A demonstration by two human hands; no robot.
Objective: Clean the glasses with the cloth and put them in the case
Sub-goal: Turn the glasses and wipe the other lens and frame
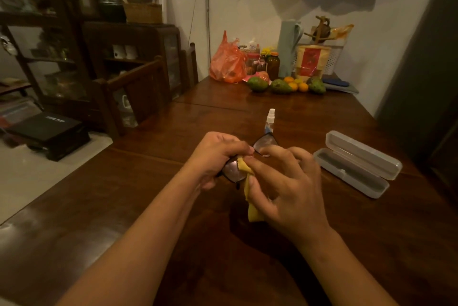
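Black-framed glasses are held above the middle of the wooden table. My left hand grips them at the bridge and near lens. A yellow cloth is pinched against the near lens by my right hand, thumb and forefinger on the fold, the rest of the cloth hanging below. The far lens sticks out past my fingers. An open translucent grey case lies on the table to the right, lid tilted back, with nothing inside.
A small spray bottle stands just behind the glasses. At the table's far end are an orange plastic bag, jars, a thermos, avocados and oranges. Dark wooden chairs and cabinets stand to the left.
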